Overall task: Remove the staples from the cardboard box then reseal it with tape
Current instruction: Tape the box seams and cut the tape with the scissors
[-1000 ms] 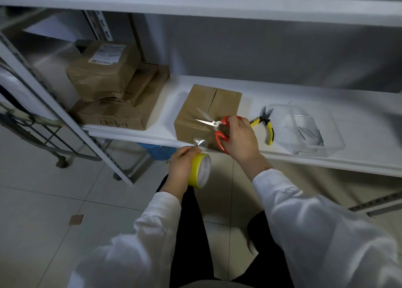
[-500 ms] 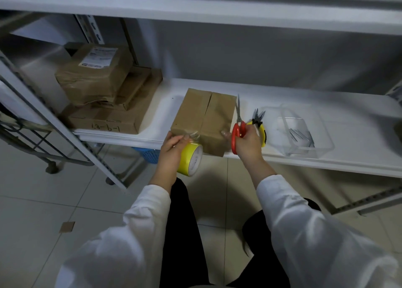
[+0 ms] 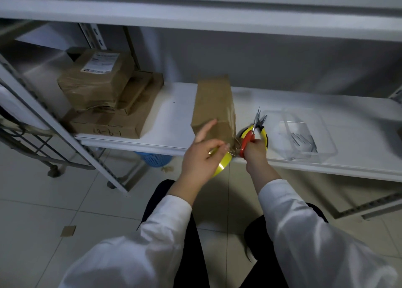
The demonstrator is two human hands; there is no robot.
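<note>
Cardboard box (image 3: pixel 214 107): sitting at the shelf's (image 3: pixel 174 117) near edge; judged light and stiff, best steadied by its flat sides. Left hand (image 3: pixel 202 155) is gripping the yellow tape roll (image 3: pixel 220 168), forefinger extended. Right hand (image 3: pixel 255 151) is gripping red scissors (image 3: pixel 249 136) at the box's near right corner.

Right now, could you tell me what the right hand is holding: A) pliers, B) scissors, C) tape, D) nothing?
B: the right hand grips the red-handled scissors; the tape is in the left hand, and the pliers lie on the shelf.
</note>
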